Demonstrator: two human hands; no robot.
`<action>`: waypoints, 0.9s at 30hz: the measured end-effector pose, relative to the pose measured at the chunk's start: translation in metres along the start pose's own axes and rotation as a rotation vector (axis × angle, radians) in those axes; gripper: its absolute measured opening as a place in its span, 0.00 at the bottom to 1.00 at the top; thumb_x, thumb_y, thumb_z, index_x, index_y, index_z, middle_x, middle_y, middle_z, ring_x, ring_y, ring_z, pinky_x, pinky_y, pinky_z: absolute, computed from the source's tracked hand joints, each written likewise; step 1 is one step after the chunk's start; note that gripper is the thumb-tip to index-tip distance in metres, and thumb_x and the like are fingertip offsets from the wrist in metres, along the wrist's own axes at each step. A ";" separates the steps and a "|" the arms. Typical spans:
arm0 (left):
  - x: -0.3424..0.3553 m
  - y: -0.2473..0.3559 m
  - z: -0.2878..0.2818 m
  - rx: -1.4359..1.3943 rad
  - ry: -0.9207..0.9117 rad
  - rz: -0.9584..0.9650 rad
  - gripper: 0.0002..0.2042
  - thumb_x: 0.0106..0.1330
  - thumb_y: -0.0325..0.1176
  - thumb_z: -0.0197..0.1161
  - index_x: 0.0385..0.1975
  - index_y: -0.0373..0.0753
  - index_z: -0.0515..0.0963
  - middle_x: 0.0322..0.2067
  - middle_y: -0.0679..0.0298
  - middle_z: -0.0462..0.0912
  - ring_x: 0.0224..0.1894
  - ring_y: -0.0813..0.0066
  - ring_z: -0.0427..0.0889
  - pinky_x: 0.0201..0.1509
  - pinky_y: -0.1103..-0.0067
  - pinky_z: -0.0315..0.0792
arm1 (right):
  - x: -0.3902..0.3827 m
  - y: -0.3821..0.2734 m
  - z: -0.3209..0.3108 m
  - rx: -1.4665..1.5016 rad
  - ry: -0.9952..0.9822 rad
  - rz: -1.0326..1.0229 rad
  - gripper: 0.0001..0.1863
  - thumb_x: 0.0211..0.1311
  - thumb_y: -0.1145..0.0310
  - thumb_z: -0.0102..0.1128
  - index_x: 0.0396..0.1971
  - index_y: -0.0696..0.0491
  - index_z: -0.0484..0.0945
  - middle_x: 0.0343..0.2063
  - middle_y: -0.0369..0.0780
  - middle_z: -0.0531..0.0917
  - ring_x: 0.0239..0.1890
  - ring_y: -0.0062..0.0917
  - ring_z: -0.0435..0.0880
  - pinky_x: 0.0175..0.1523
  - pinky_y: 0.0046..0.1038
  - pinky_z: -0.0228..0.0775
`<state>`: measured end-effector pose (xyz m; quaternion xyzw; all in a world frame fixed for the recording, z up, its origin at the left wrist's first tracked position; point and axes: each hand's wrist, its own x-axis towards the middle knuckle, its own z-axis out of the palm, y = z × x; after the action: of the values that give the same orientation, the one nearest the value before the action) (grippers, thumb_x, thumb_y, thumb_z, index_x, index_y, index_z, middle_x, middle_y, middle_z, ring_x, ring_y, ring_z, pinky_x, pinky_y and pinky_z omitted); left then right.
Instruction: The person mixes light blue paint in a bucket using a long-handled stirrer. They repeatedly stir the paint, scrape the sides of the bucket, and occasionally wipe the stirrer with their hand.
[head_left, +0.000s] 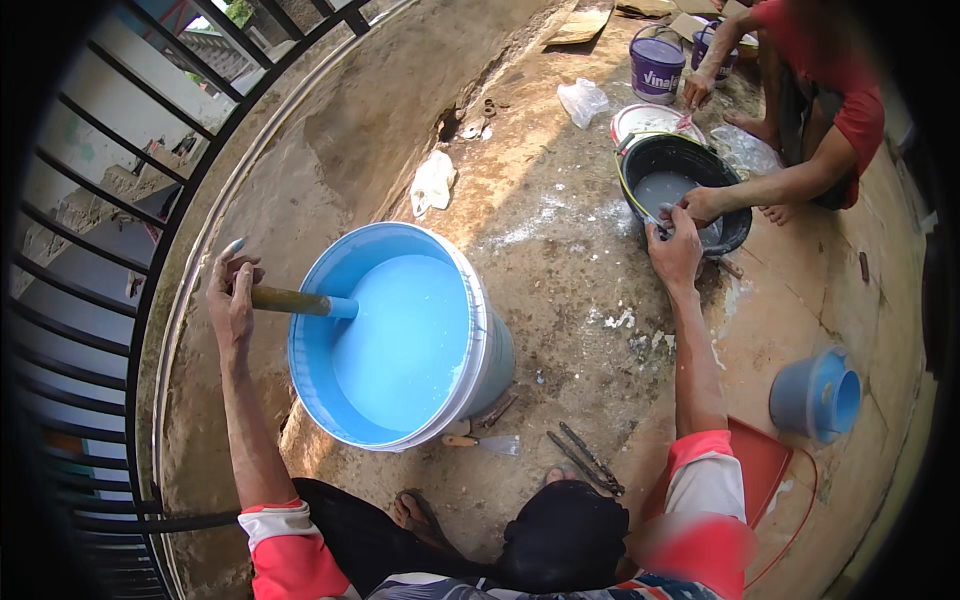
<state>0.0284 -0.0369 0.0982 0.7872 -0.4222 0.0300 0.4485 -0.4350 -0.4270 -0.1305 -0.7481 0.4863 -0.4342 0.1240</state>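
A large white bucket (482, 330) of light blue paint (405, 340) stands in front of me. A stick (290, 301) with a blue-coated lower end leans over its left rim into the paint. At the stick's outer end is my left hand (232, 300), fingers apart and loosely bent, one fingertip blue. My right hand (676, 250) is closed at the near rim of a black bucket (738, 232), apparently on its thin yellowish handle (630, 190); greyish liquid is inside. A co-worker's hand (706, 204) meets mine there; their other hand (698, 90) is above a white lid (640, 122).
Purple-and-white pails (657, 75) stand at the far right. A blue pot (815, 395) and red tray (755, 465) lie to my right. A scraper (490, 443) and dark sticks (590, 458) lie near my feet. Black railings (150, 270) run along the left.
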 end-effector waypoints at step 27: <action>-0.027 -0.038 -0.014 -0.235 0.124 -0.108 0.16 0.76 0.33 0.57 0.60 0.34 0.75 0.47 0.59 0.84 0.49 0.72 0.83 0.56 0.74 0.75 | 0.076 -0.014 0.115 -0.520 -0.160 -0.015 0.10 0.61 0.68 0.59 0.42 0.51 0.78 0.42 0.41 0.82 0.48 0.39 0.83 0.49 0.44 0.77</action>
<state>0.0416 -0.0003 0.0689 0.7473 -0.3515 0.0048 0.5639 -0.3262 -0.5105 -0.1501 -0.7903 0.5644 -0.2355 -0.0375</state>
